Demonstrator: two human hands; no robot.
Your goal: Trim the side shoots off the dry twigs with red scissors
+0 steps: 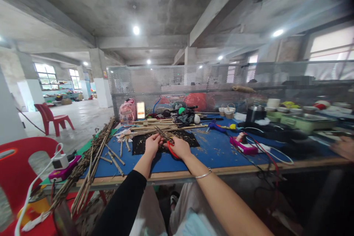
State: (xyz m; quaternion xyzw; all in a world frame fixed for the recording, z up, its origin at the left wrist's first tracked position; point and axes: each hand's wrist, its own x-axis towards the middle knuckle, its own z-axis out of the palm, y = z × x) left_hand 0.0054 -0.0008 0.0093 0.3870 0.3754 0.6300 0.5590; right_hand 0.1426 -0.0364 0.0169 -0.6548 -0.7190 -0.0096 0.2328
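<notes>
My right hand is closed on a pair of scissors with red handles, held over a black mat on the blue tabletop. Close beside it, my left hand is closed in a pinch near the scissors' front end. What its fingers hold is too small and partly hidden to make out. Thin brownish pointed pieces show just beyond both hands; whether they are stems or blades I cannot tell. Plant crumbs lie scattered on the mat. Short cut stalks lie left of my left hand.
Long dry stalks hang over the table's left edge. More stalks lie behind the mat, near a lit phone. To the right are a blue glue gun, a purple power strip with cables, and another person's hand.
</notes>
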